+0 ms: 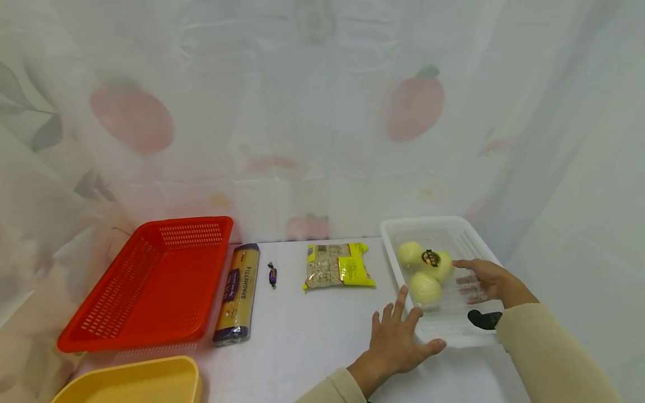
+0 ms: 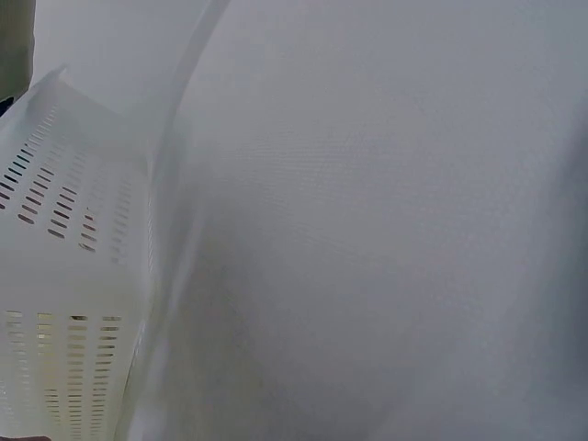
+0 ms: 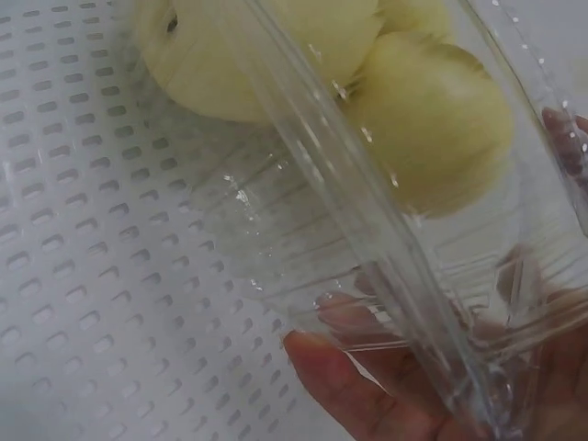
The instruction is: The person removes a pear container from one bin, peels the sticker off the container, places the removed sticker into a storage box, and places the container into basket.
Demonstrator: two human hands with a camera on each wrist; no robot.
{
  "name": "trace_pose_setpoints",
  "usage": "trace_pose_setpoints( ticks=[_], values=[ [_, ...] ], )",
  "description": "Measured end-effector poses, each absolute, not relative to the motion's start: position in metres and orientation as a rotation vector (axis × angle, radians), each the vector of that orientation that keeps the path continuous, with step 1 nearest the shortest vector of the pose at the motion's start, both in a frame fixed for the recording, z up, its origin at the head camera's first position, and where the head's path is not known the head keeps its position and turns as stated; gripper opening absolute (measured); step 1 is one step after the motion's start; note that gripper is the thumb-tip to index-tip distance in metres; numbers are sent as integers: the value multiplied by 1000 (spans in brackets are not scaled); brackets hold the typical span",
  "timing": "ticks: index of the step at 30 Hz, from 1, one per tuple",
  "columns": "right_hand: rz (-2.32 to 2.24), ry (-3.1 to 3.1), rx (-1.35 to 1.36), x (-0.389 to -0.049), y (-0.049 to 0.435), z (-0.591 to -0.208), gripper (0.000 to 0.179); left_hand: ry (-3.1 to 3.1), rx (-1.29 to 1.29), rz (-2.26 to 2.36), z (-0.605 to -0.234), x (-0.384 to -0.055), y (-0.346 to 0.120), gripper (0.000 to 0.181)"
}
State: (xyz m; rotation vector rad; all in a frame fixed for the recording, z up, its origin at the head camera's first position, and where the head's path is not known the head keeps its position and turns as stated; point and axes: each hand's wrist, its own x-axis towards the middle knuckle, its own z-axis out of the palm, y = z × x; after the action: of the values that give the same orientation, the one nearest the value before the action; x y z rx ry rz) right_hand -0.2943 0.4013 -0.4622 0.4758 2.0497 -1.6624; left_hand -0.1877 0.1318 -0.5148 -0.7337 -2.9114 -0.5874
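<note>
A clear plastic box point(image 1: 456, 282) of pale yellow round fruit point(image 1: 425, 288), with a dark round label point(image 1: 430, 258), is at the white basket point(image 1: 458, 340) on the right. My right hand point(image 1: 496, 280) grips the box's right side; in the right wrist view the fingers point(image 3: 335, 367) bend around its clear edge. Beside the basket's left front rim, my left hand point(image 1: 398, 341) has its fingers spread and holds nothing. Whether its fingertips touch the rim I cannot tell. The left wrist view shows the slotted basket wall point(image 2: 73, 211) and white cloth.
On the white table point(image 1: 292, 336) lie a yellow-ended clear packet point(image 1: 339, 266), a small purple wrapped candy point(image 1: 272, 275) and a spaghetti pack point(image 1: 238, 294). A red basket point(image 1: 201, 330) and a yellow bin point(image 1: 194, 372) stand at the left. A black object point(image 1: 484, 319) shows by the right sleeve.
</note>
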Motion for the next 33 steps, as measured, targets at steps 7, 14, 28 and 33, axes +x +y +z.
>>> trace_pose_setpoints(
  ticks=[7,14,28,33],
  values=[
    [-1671,2079,432,-295,406,-463,106,-2888,-736,-591,-516,-188,132,77],
    [-1716,2064,416,-292,410,-458,96,-2881,-742,-587,-516,-187,132,76],
    [-1818,1988,339,-283,409,-432,92,-2904,-764,-604,-509,-188,129,75],
    [-1856,1958,361,-279,407,-424,89,-2888,-805,-694,-501,-191,124,70]
  ],
)
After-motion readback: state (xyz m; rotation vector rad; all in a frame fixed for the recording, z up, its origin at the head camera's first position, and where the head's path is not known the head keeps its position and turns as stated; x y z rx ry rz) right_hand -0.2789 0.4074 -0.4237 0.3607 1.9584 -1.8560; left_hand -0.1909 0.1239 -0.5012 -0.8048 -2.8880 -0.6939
